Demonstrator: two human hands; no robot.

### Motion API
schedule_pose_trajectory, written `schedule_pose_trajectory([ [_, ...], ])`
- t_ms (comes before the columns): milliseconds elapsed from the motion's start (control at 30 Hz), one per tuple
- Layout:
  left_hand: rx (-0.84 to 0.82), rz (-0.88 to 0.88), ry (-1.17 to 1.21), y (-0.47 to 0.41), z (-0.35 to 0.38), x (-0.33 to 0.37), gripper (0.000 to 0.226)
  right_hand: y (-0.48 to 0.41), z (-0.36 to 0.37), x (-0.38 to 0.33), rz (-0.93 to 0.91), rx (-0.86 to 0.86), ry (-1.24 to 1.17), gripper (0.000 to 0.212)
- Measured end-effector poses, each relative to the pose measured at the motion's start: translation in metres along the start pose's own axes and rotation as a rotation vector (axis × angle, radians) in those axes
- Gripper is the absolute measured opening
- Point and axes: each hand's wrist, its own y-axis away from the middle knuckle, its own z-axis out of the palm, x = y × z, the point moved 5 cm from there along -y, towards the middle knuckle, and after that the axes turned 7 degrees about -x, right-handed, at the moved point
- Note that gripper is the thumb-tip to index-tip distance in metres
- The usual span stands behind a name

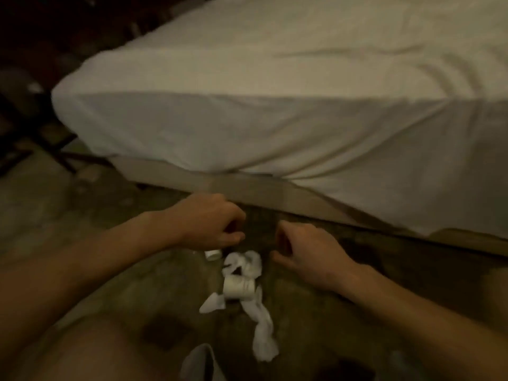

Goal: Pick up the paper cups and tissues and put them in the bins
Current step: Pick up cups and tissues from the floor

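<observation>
A white paper cup (238,287) lies on its side on the dim mottled floor (115,215), tangled in crumpled white tissue (248,264) that trails toward 6 o'clock. A second small white paper cup (213,254) lies at its 11 o'clock, just under the left hand (204,222). That hand hovers curled, fingers bent; whether it grips anything cannot be told. The right hand (305,251), at the tissue's 3 o'clock, is loosely curled and holds nothing visible. A white-sheeted mattress (275,105) fills 12 o'clock.
</observation>
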Motion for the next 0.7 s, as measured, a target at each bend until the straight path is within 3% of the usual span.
schedule_pose_trajectory([
  [200,-0.139,-0.133,0.428,0.007,0.173,-0.083,0.016,-0.064,0.141,0.022,0.184,-0.363,-0.031,0.022],
  [333,-0.056,-0.218,0.727,-0.016,0.262,-0.084,0.024,-0.087,0.207,0.041,0.301,-0.455,-0.119,0.036],
  [467,0.099,-0.417,0.988,-0.038,0.328,-0.085,0.041,-0.127,0.23,0.057,0.256,-0.371,-0.042,0.068],
  [600,0.145,-0.486,1.232,-0.061,0.374,-0.072,0.038,-0.164,0.255,0.065,0.08,-0.547,0.097,0.116],
  [700,0.205,-0.504,1.36,-0.06,0.38,-0.07,0.027,-0.176,0.271,0.078,0.017,-0.629,0.1,0.135],
])
